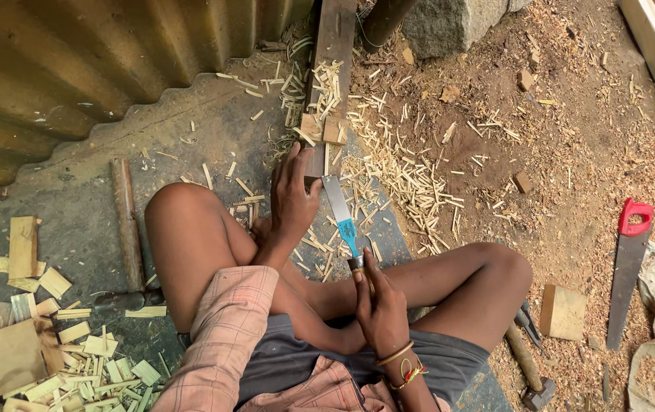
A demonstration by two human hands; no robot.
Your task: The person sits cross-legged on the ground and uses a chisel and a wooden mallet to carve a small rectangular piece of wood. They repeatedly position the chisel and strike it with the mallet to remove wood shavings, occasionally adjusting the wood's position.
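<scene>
I sit on the ground with bent bare knees. My left hand [294,200] presses down on the near end of a long dark wooden plank [329,84] that runs away from me. My right hand [377,299] grips the wooden handle of a chisel [342,219] with a wide steel blade and a blue band. The blade's edge rests against the plank's near end, right beside my left fingers. Small wood blocks [326,128] and splinters lie on the plank.
A hammer [126,233] lies left of my knee, another hammer [528,366] by my right leg. A red-handled handsaw [628,267] and a wood block [562,311] lie at right. Wood offcuts [76,351] pile at lower left. Corrugated sheet [61,69] and a stone [449,23] stand behind.
</scene>
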